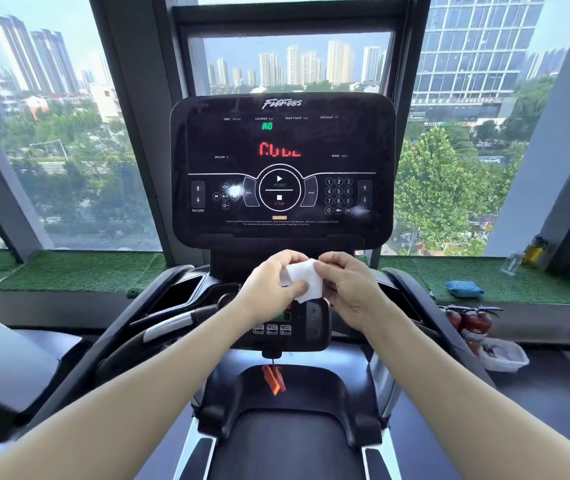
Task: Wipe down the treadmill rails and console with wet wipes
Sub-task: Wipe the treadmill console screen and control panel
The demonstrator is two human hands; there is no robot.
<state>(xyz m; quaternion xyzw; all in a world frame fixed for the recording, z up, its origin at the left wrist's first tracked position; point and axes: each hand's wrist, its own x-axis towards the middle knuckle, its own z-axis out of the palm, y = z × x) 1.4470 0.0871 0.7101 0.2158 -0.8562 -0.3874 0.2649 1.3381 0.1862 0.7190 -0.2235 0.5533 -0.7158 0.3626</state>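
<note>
— Where is our wet wipe (302, 278) right now?

— Between both hands, held in the air just below the console (281, 168) and above the small lower control panel (290, 323). Our left hand (269, 289) pinches its left edge with thumb and curled fingers (281, 261); our right hand (349, 289) pinches the right edge the same way. The wipe looks folded or bunched, not spread flat.

— So which step are we on?

— We judge it to be readying the wipe: opening or refolding it before it touches anything. It rests on no surface of the treadmill yet, neither the console face nor the rails.

— What does the next move ask of us?

— Probably a flat pad of wipe under one hand, then a reach up to the console. Its face is lit, with a start and stop ring in the middle and number keys to the right of that, so we should press lightly or we may trigger something.

— And the rails?

— The left rail (169, 327) runs down and left of the console, the right rail (411, 292) down and right; both are within our reach afterwards.

— More wipes, if we need them?

— A blue pack (463, 289) lies on the green ledge (519, 282) right of the console, beyond the right rail.
</note>
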